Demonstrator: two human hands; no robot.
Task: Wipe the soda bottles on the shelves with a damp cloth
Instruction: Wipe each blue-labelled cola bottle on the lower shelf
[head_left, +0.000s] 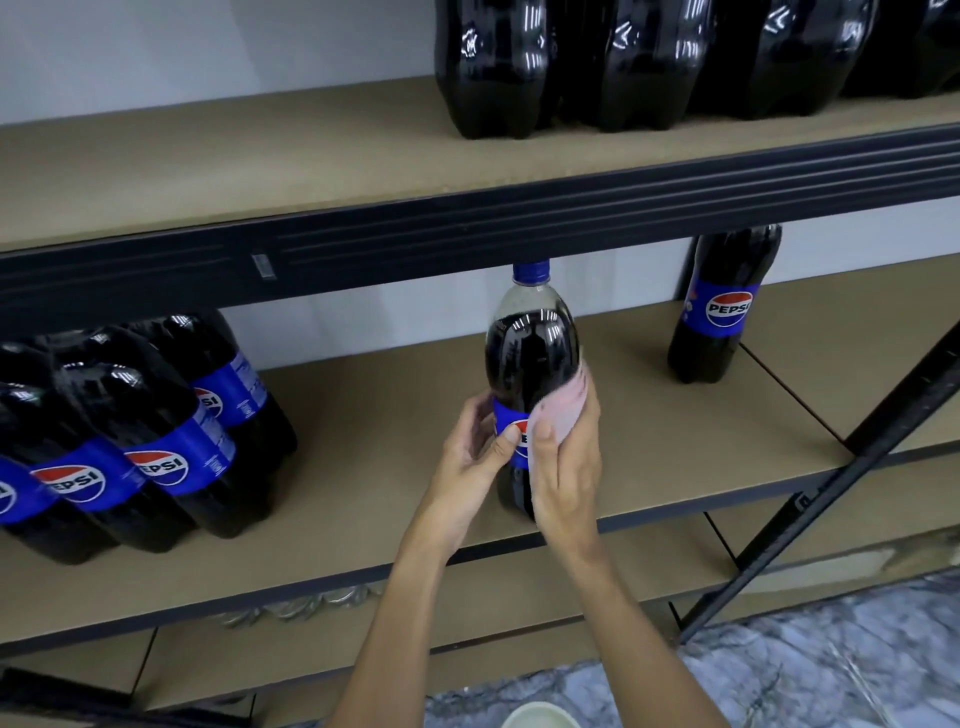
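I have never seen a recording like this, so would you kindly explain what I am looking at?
There is no machine here. A person wears a camera on the head, and this single picture looks forward and down at their own hands. The left hand grips a soda bottle, upright at the front of the middle shelf. The right hand holds a pink cloth against its side. A cluster of bottles stands at left, a lone bottle at right, and a row on the upper shelf.

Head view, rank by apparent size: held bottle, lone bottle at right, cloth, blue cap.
1. held bottle
2. lone bottle, farther off, top hidden: true size unsure
3. cloth
4. blue cap
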